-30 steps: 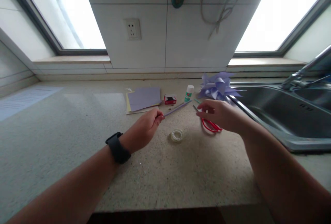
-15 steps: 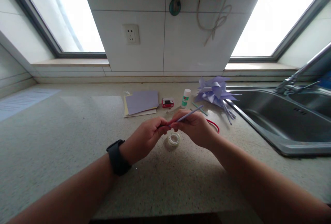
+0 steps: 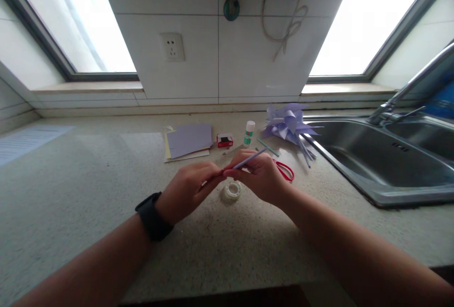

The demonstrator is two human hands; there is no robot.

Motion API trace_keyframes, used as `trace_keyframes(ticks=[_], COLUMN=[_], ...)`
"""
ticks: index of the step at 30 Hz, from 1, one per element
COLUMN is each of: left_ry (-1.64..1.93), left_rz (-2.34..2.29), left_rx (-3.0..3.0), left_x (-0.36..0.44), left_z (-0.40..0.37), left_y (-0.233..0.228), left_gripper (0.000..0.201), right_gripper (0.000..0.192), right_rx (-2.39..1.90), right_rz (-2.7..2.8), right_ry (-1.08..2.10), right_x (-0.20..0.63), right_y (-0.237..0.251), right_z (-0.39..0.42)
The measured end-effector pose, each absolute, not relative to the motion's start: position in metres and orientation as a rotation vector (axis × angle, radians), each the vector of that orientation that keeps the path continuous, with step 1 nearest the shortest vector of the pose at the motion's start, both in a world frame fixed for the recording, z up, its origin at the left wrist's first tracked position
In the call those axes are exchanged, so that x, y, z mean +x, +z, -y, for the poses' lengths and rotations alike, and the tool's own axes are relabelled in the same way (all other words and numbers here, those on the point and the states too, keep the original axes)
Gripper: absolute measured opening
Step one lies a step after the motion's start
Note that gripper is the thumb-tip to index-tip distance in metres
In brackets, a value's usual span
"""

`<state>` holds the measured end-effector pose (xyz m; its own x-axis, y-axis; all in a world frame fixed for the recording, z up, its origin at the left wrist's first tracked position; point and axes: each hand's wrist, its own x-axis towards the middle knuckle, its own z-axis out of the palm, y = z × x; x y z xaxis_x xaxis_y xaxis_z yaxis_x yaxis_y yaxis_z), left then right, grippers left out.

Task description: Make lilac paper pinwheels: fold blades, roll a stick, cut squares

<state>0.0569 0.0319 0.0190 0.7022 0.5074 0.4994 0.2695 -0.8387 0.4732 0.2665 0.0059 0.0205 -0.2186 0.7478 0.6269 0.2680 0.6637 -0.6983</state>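
A thin rolled lilac paper stick (image 3: 251, 158) is pinched between both hands above the stone counter (image 3: 88, 188). My left hand (image 3: 187, 191), with a black watch on the wrist, grips its near end. My right hand (image 3: 258, 174) grips it just beyond, and the far end sticks out up and to the right. A roll of clear tape (image 3: 232, 189) lies on the counter right under the hands. Red-handled scissors (image 3: 285, 171) lie just right of my right hand.
Lilac and yellow paper sheets (image 3: 187, 140), a small red box (image 3: 224, 140), a glue stick (image 3: 249, 133) and a pile of lilac paper pinwheels (image 3: 287, 125) lie further back. A steel sink (image 3: 376, 160) with a tap fills the right. A wall socket (image 3: 172, 47) sits above.
My right hand came left from near the scissors and took hold of the stick beside my left hand. Both hands now hold it closer to me.
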Motion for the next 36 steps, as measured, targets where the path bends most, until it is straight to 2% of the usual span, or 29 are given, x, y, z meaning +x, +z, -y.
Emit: trace_keyframes(ticks=[8,18,25,36], left_ry=[0.998,1.102,1.103,0.968], left_rz=[-0.539,-0.483,-0.489,-0.783], left_rx=[2.733,2.842,2.787,2.676], left_x=[0.052,0.054,0.052,0.023], left_z=[-0.037,-0.036,-0.044,-0.074], left_y=[0.018,0.019,0.017,0.016], left_gripper=[0.016,0.015,0.022,0.028], right_gripper=[0.008,0.009,0.002,0.020], right_rx=[-0.733,-0.753,-0.779,-1.031], right_rz=[1.943,1.996,1.855,1.596], right_ry=[0.356,0.261,0.335,0.618], right_x=[0.269,0.266,0.265,0.314], right_y=[0.023,0.028,0.030,0.022], right_z=[0.004,0.010,0.009,-0.020])
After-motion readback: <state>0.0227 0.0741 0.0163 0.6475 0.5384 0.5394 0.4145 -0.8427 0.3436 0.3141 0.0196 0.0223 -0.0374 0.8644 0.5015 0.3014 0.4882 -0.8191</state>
